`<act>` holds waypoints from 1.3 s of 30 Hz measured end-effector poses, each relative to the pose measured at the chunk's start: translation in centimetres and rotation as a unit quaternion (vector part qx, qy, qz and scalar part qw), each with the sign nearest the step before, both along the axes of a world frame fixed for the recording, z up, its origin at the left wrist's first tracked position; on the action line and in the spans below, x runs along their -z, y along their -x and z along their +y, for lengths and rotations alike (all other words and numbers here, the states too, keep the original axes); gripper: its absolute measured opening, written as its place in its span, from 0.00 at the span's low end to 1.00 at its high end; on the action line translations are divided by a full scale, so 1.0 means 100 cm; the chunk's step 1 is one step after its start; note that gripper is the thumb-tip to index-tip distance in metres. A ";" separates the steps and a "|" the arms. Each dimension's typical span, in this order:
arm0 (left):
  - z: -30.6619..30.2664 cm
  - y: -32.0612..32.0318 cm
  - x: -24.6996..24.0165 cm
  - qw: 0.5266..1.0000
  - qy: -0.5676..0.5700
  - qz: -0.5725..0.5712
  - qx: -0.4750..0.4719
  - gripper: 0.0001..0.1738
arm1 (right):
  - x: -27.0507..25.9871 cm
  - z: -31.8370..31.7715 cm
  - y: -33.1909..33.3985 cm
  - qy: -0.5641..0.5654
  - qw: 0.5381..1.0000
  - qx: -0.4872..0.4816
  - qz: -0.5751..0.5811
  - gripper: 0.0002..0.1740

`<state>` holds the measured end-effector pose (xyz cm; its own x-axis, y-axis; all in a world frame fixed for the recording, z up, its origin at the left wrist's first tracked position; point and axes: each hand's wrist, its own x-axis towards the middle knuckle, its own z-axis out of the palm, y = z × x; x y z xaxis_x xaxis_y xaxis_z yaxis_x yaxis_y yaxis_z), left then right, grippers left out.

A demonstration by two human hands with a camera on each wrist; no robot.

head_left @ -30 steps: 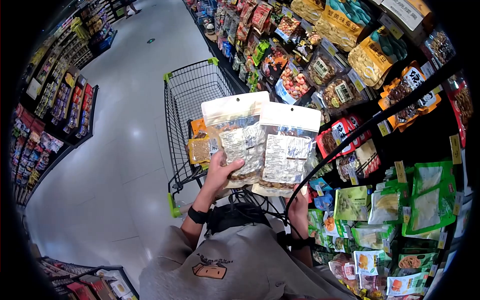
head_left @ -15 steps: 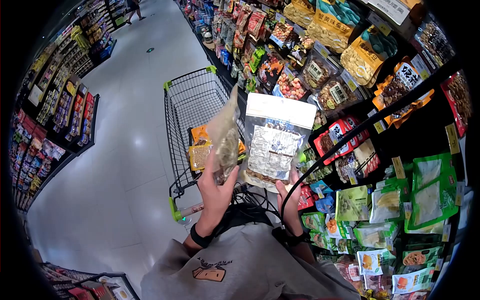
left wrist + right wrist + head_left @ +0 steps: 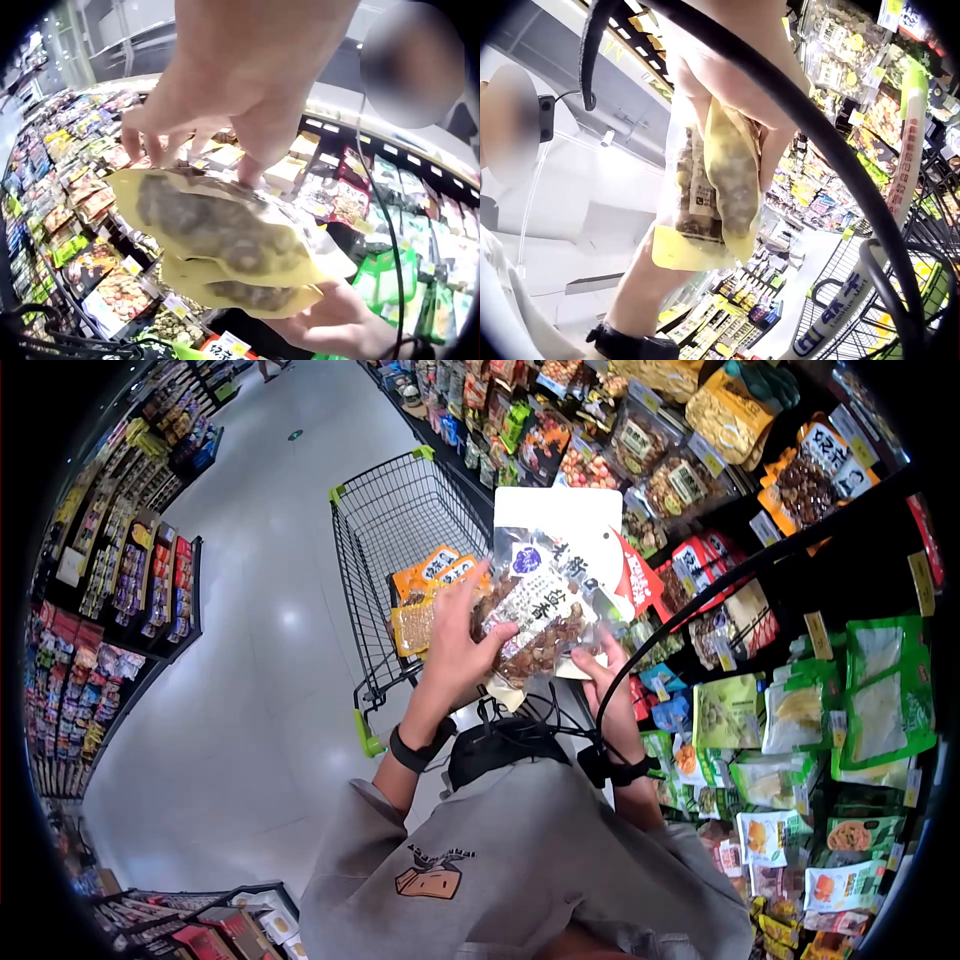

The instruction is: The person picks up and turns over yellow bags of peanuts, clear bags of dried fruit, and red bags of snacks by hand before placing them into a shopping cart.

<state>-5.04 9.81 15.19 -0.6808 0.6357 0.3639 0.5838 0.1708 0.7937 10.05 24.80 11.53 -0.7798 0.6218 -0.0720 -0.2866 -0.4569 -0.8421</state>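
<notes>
Two resealable snack pouches of brown nut-like pieces are held up before the chest, overlapping. The front pouch (image 3: 545, 605) has a white top, a clear window and dark printed characters, and leans to the right. My left hand (image 3: 462, 645) grips its left side, thumb across the lower front. Behind it, the rear pouch (image 3: 635, 582) shows only a red printed part and a pale lower corner. My right hand (image 3: 608, 678) pinches that pouch near its bottom. From the left wrist, the bottoms of both pouches (image 3: 225, 214) appear yellowish, one above the other, with my right hand (image 3: 337, 322) below.
A wire shopping cart (image 3: 395, 510) with orange and yellow snack packs (image 3: 430, 585) inside stands ahead. Shelves of bagged snacks (image 3: 780, 710) line the right side, close to the right arm. A black cable (image 3: 720, 575) crosses before the shelves. Tiled aisle floor (image 3: 250, 690) lies left.
The pouches have turned from their printed backs to show a front face. The left pouch swung edge-on, then moved right over the other one. Both hands have shifted closer together and up.
</notes>
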 end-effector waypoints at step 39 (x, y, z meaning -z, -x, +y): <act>-0.049 -0.091 0.045 0.842 -0.122 -0.498 0.169 0.27 | 0.043 -0.063 -0.106 0.030 0.990 0.121 -0.059 0.45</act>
<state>4.02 4.88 10.70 -0.5210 0.8433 -0.1323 -0.4092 -0.1107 0.9057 20.63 18.49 7.22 -0.5920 0.7817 -0.1964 -0.2949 -0.4368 -0.8498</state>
